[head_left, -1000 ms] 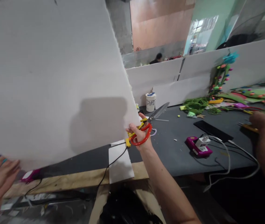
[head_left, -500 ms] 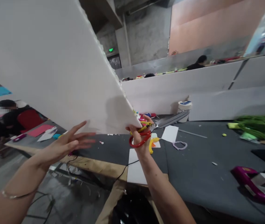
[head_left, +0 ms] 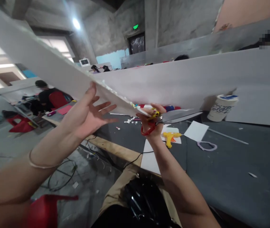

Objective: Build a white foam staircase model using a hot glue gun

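A large white foam board (head_left: 61, 72) with a rough edge slants from the upper left down to my right hand (head_left: 156, 130). My right hand is closed around the scissors (head_left: 176, 118), with red and yellow handles and blades pointing right, and it also pinches the board's near corner. Under the board, my left hand (head_left: 82, 117) is palm up with fingers spread. Its thumb is at the board's lower face; I cannot tell whether it bears weight. Below my right hand, a yellow glue gun (head_left: 170, 139) lies on white paper.
On the dark table (head_left: 220, 177) are a white card (head_left: 196, 130), a lilac ring (head_left: 198, 146), a thin strip (head_left: 229, 136) and a white tub (head_left: 222, 109). White crumbs (head_left: 131, 120) lie behind my left hand. A red stool (head_left: 43, 210) stands lower left. People sit farther back.
The board has tilted flatter, its face now seen almost edge-on. My left hand has turned palm up and moved under it. My right hand still holds scissors and board corner. The view has swung left.
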`<state>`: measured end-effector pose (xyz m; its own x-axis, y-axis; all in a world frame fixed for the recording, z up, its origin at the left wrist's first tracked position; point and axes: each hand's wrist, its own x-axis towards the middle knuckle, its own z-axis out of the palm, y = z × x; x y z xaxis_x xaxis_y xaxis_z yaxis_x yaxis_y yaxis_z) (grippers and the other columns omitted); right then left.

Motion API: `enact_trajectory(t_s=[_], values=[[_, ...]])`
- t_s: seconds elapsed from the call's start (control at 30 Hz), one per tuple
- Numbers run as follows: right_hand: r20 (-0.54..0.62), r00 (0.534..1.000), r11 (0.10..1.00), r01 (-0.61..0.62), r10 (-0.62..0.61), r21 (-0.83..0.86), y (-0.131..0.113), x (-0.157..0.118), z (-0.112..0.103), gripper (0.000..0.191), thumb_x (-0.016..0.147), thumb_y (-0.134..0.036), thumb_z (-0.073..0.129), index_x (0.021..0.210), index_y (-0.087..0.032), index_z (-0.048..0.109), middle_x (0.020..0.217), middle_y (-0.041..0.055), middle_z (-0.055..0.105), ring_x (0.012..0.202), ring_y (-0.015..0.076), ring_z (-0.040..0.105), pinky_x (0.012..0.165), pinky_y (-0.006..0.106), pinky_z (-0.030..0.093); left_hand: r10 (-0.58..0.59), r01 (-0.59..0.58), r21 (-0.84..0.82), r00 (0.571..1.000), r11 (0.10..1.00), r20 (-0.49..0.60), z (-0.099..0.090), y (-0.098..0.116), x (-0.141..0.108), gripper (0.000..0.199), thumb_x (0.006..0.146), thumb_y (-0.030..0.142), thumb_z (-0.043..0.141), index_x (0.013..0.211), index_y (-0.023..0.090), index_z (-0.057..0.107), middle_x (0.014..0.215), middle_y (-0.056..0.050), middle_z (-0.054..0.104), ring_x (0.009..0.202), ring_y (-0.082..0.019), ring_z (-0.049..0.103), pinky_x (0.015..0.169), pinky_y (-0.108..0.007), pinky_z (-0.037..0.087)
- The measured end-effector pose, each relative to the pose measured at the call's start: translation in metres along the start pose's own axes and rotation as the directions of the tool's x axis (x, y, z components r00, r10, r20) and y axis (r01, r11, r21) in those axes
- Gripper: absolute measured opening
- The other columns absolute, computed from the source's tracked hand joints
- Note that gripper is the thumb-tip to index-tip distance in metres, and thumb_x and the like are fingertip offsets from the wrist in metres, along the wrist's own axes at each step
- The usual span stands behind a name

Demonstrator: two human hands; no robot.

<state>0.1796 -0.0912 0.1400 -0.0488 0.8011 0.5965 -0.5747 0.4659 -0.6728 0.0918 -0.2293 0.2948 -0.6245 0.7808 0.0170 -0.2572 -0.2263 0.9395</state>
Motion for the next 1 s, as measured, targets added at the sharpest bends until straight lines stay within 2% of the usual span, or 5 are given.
enact_trajectory(t_s=[0.4,0.63,0.77,0.87,1.0], values=[[0.029,0.985,0.975,0.166,-0.172,0.147,-0.012,0.021,-0.006,0.051,0.073,-0.028,0.076,0.113,-0.034,0.044,0.086,-0.0047,0.073,0.107,0.0244,0.069,0.1,0.052,0.046,-0.105,0.11,-0.021,0.983,0.994,0.153,0.007,0.003,-0.034,0.046,0.1,0.041,0.039,0.121,0.007,0.062,0.125,-0.018,0.064,0.125,-0.046,0.052,0.08,-0.07,0.047],[0.058,0.993,0.99,-0.108,0.103,0.094,0.004,0.002,-0.043,0.045,0.072,-0.033,0.077,0.11,-0.031,0.054,0.095,0.0007,0.074,0.118,0.0246,0.063,0.098,0.048,0.05,-0.091,0.099,-0.186,0.995,0.978,0.05,-0.015,-0.09,0.016,0.033,0.082,0.006,0.055,0.111,0.009,0.067,0.094,-0.012,0.076,0.08,-0.025,0.074,0.083,-0.045,0.062],[-0.144,0.971,0.98,-0.18,0.191,0.086,0.001,-0.018,-0.088,0.056,0.069,-0.031,0.081,0.118,-0.032,0.054,0.107,0.0025,0.073,0.103,0.0222,0.069,0.087,0.041,0.056,-0.175,0.192,-0.32,0.981,0.928,0.08,-0.03,-0.152,0.032,0.038,0.079,0.005,0.059,0.115,0.009,0.069,0.088,-0.01,0.078,0.075,-0.023,0.074,0.076,-0.035,0.064],[-0.252,0.913,0.945,-0.325,0.32,0.023,-0.012,-0.044,-0.13,0.064,0.076,-0.046,0.076,0.132,-0.031,0.049,0.079,-0.0001,0.072,0.067,0.019,0.069,0.058,0.032,0.056,-0.234,0.297,-0.418,0.952,0.858,0.197,-0.039,-0.186,0.042,0.039,0.083,0.007,0.057,0.119,0.014,0.069,0.09,-0.009,0.079,0.08,-0.024,0.075,0.084,-0.038,0.062],[-0.078,0.755,0.722,-0.648,0.651,-0.242,-0.035,-0.091,-0.174,0.069,0.082,-0.056,0.065,0.139,-0.02,0.049,0.052,-0.0061,0.055,0.038,0.0134,0.051,0.039,0.024,0.042,-0.252,0.351,-0.468,0.932,0.811,0.262,-0.043,-0.216,0.06,0.033,0.086,0.008,0.056,0.113,0.016,0.073,0.094,-0.01,0.079,0.087,-0.024,0.075,0.089,-0.038,0.06]])
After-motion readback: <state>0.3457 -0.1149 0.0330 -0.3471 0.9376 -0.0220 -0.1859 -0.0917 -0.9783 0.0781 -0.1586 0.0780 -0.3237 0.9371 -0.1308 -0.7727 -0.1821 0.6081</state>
